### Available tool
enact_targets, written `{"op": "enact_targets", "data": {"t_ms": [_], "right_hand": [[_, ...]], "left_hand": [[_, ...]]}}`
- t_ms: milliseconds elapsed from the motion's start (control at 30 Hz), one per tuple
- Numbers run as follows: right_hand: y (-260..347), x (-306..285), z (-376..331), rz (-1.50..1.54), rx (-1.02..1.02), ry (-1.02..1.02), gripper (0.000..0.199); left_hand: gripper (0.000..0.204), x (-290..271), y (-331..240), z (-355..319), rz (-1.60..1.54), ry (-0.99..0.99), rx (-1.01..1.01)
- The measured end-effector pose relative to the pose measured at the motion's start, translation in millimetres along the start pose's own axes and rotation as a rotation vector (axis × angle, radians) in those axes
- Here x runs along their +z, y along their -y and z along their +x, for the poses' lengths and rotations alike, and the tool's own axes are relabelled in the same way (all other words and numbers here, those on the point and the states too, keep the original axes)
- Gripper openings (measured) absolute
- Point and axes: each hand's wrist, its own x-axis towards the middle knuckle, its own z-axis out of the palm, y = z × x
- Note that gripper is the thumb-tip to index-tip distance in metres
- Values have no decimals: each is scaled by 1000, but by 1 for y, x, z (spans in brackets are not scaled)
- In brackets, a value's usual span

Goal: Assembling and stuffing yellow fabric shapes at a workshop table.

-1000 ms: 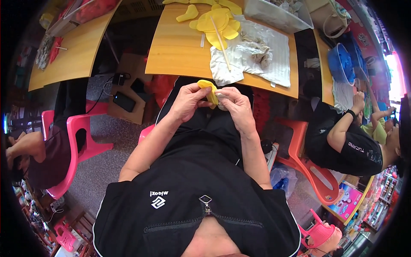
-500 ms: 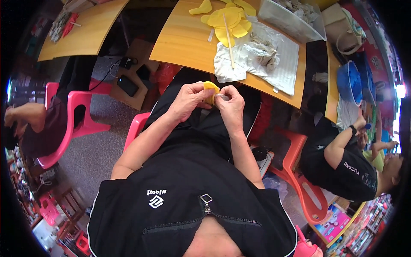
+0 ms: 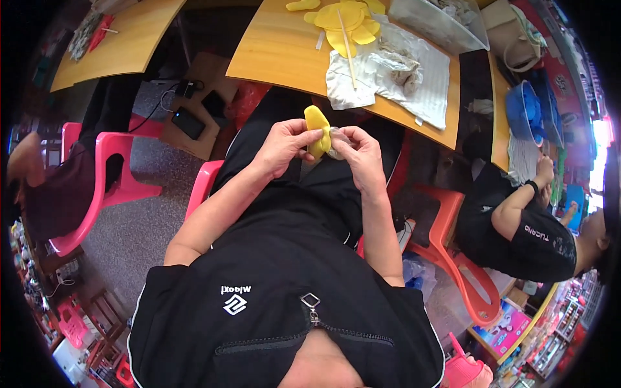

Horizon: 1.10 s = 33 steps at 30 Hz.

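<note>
Above my lap, my left hand pinches a small, puffy yellow fabric piece between thumb and fingers. Its rounded end sticks up past the thumb. On its other side, my right hand is closed on a pale greyish wad that looks like stuffing. The wad presses against the yellow piece's edge. On the table ahead, more yellow pieces lie in a pile, with a thin wooden stick across them. The stick's near end rests on a white cloth.
A clear plastic bag with greyish filling lies on the wooden table. A translucent bin stands behind it. Left are a pink chair and a phone on a cardboard box. A co-worker sits at the right by an orange chair.
The yellow piece has turned and now shows more of its length above my left hand. My right hand has shifted slightly right and down, and the greyish wad shows more.
</note>
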Motion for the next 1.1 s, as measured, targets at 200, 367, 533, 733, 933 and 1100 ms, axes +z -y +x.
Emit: {"op": "enact_targets", "data": {"t_ms": [200,367,533,733,933,1100], "right_hand": [[-16,18,-15,-447,-274,-254,7],[-17,36,-18,-335,-251,-278,10],[-14,36,-20,-284,-407,-275,10],[-9,23,-17,132,-148,9,19],[-12,22,-17,13,-253,-49,13],[-12,19,-19,-340,-420,-87,11]], "left_hand": [[21,-4,15,-15,61,31,67],[22,-2,11,-31,76,12,152],[23,4,8,-36,117,27,118],[19,0,8,-29,150,-29,188],[24,0,9,-32,91,-18,151],[25,-1,14,-26,-15,-30,129]]}}
